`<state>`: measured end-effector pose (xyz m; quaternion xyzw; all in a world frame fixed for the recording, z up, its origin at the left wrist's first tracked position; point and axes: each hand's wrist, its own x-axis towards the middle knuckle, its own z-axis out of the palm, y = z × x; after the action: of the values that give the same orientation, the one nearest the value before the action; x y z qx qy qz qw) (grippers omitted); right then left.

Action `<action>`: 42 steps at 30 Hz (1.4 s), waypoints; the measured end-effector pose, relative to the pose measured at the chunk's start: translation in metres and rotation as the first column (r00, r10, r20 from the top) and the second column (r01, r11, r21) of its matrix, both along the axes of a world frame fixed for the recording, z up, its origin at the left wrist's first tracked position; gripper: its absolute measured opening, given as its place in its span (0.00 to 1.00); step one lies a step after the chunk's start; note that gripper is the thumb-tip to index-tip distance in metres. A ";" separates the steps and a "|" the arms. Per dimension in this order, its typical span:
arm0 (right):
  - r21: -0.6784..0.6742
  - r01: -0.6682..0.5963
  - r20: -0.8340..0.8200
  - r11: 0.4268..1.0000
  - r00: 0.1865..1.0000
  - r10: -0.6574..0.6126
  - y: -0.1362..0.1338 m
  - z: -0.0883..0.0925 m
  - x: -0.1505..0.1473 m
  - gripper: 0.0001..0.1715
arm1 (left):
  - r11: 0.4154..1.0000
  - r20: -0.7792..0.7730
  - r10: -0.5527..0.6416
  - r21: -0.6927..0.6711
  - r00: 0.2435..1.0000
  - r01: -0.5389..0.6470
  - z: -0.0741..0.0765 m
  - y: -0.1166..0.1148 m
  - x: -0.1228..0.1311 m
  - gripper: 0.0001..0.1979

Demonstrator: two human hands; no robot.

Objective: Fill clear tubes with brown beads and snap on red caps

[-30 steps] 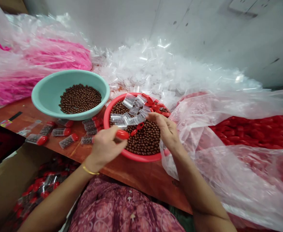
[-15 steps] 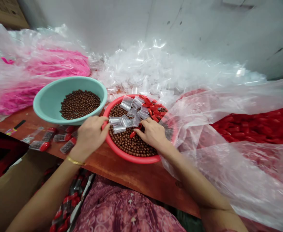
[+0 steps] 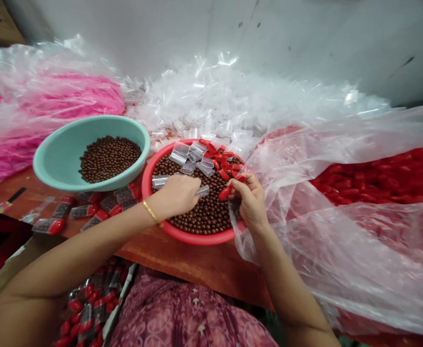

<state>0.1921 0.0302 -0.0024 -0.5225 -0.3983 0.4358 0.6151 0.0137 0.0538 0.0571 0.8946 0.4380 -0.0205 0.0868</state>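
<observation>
My left hand (image 3: 180,196) is closed over the red basin (image 3: 193,239), its fingers round a clear plastic tube (image 3: 203,191) whose end sticks out on the right. Small brown balls (image 3: 200,219) fill the basin beneath it. At the basin's right side, my right hand (image 3: 252,200) pinches a red plastic cap (image 3: 225,192) between thumb and fingers. Loose clear tubes (image 3: 179,154) and other red caps (image 3: 216,153) lie on top of the balls toward the back. The left fingertips are hidden behind the hand.
To the left stands a teal basin (image 3: 52,164) with more brown balls. Filled, red-capped tubes (image 3: 84,211) lie before it, and others fill a box (image 3: 88,308) below. Clear tubes (image 3: 211,96) are heaped behind. Plastic bags hold pink pieces (image 3: 77,96) and red caps (image 3: 385,178).
My left hand has left the rim and come over the balls, now gripping a clear tube. My right hand has shifted right with a red cap raised. The view has moved slightly.
</observation>
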 end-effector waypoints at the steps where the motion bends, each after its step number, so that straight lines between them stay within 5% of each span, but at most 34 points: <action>1: 0.004 0.000 -0.021 1.000 1.000 0.000 0.000 0.000 0.000 0.16 | 0.998 -0.051 -0.042 -0.059 0.998 0.039 0.002 -0.006 -0.002 0.11; 7: 0.034 -0.057 0.002 0.998 0.998 0.057 -0.005 0.006 -0.005 0.15 | 0.987 -0.138 -0.070 -0.154 0.988 0.048 -0.016 -0.005 0.015 0.12; 13: 0.084 -0.028 -0.028 0.996 0.999 0.031 -0.005 0.005 -0.003 0.15 | 0.979 0.197 0.131 -0.180 0.972 -0.096 -0.043 0.024 0.043 0.11; 16: 0.117 0.018 -0.048 0.993 0.999 -0.012 -0.005 0.003 0.000 0.15 | 0.934 0.452 0.243 -0.349 0.858 -0.080 -0.047 0.028 0.039 0.08; 21: 0.134 0.016 -0.028 0.991 1.000 -0.012 -0.004 0.001 0.000 0.15 | 0.827 0.744 0.381 -0.539 0.549 0.157 -0.046 0.019 0.015 0.07; 27: 0.060 -0.070 -0.035 0.996 0.997 0.073 -0.002 0.002 -0.003 0.16 | 0.679 0.763 0.522 -0.643 0.381 0.355 -0.044 0.003 -0.004 0.12; 32: -0.061 -0.256 -0.014 0.965 0.967 0.255 -0.003 0.007 -0.006 0.19 | 0.700 0.753 0.505 -0.643 0.421 0.311 -0.047 -0.010 -0.013 0.11; 38: -0.054 -0.330 0.252 0.942 0.909 0.333 -0.008 0.025 -0.018 0.17 | 0.527 0.652 0.644 -0.757 0.400 0.386 -0.044 -0.023 -0.022 0.13; 42: -0.057 -0.487 0.346 0.871 0.809 0.475 -0.006 0.034 -0.022 0.10 | 0.508 0.658 0.663 -0.746 0.357 0.430 -0.043 -0.025 -0.025 0.13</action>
<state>0.1705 0.0243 0.0319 -0.4629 -0.6275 0.4707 0.4129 -0.0114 0.0292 0.0142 0.5242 0.3109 0.2814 0.7412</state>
